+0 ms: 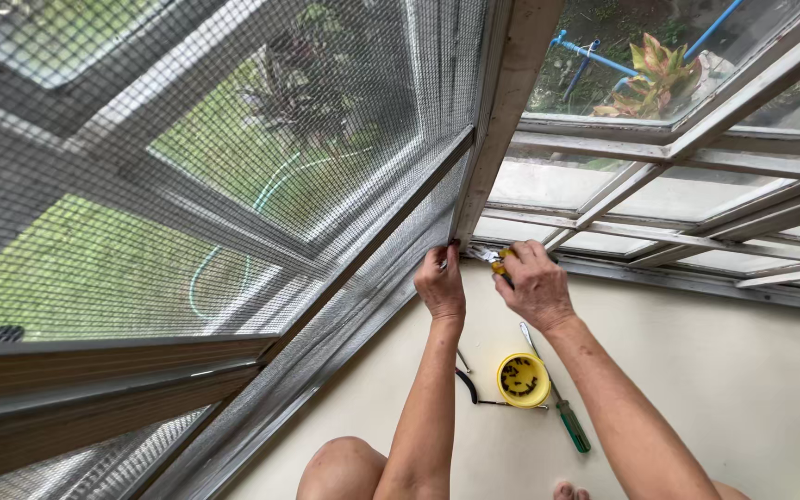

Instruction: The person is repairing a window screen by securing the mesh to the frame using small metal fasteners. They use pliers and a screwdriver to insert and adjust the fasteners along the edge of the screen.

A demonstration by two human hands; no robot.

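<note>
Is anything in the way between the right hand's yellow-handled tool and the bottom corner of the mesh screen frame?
Nothing visible. The right hand holds the yellow-handled tool right at the corner of the mesh screen frame, beside the left hand, which grips the frame edge. The yellow cup and green screwdriver lie below on the floor, apart.
</note>
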